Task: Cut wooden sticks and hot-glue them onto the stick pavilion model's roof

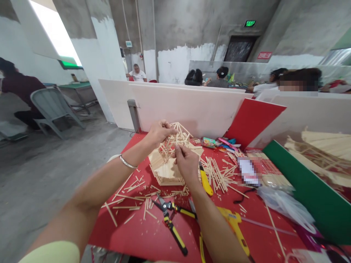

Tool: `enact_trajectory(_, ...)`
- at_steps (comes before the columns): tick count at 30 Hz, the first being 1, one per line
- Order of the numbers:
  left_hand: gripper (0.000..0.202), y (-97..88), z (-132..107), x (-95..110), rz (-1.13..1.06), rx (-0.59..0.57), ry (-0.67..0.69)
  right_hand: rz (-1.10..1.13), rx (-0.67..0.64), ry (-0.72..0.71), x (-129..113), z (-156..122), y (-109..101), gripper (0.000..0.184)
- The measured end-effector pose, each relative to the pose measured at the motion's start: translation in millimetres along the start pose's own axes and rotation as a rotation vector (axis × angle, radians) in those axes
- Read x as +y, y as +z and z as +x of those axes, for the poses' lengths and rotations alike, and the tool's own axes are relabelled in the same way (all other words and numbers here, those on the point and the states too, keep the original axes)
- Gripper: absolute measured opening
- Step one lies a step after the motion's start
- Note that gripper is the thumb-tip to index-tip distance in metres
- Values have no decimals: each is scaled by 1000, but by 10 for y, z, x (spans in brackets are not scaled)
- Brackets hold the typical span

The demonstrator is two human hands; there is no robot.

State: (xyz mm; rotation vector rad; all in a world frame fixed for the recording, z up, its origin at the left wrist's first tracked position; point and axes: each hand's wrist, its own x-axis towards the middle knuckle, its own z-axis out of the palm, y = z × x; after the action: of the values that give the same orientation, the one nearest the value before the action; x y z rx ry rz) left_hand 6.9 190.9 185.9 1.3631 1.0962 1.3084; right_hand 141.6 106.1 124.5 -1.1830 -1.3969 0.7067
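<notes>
A model built of thin wooden sticks stands on the red table, with a flat base [167,171] of pale wood and an open, peaked stick frame [179,136] above it. At the upper left of the frame, my left hand [160,132] is closed, thumb and fingers pinched on its sticks. My right hand [188,163] is pinched just below, in front of the frame, at a wooden stick whose ends I cannot make out. Both hands hide part of the model. Close by my right hand lies a yellow utility knife [205,180].
Loose sticks [216,173] and offcuts litter the red table [117,232]. Yellow-and-black cutters [167,213] lie open in front, a yellow glue gun [233,223] beside my right forearm. A plastic bag [285,204] and green board [298,197] are at right. White panels [181,106] stand behind; several people sit beyond.
</notes>
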Motion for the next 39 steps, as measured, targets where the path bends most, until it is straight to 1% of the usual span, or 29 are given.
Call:
enact_trajectory(6,46,-2,16,-13,20,7,-30,-23,32,-36,57,-24,2,39)
enact_trajectory(13,46,-2,34,-15,17,3,-6,-1,27,-27,125,-39,2,36)
enact_trajectory(19,46,8,21,16,-13,-12,-19,9,35,-21,136,-48,-1,37)
enact_trajectory(25,48,32,1,51,-25,5,-51,19,15,-7,136,-112,-28,34)
enact_trajectory(32,48,38,6,54,-44,-3,-51,-27,-4,27,216,-178,-88,37)
enact_trajectory(35,48,43,-2,68,-37,5,-63,-28,-17,45,215,-191,-113,39)
enact_trajectory(39,47,53,-19,90,-41,10,-74,-35,-38,24,188,-190,-131,42)
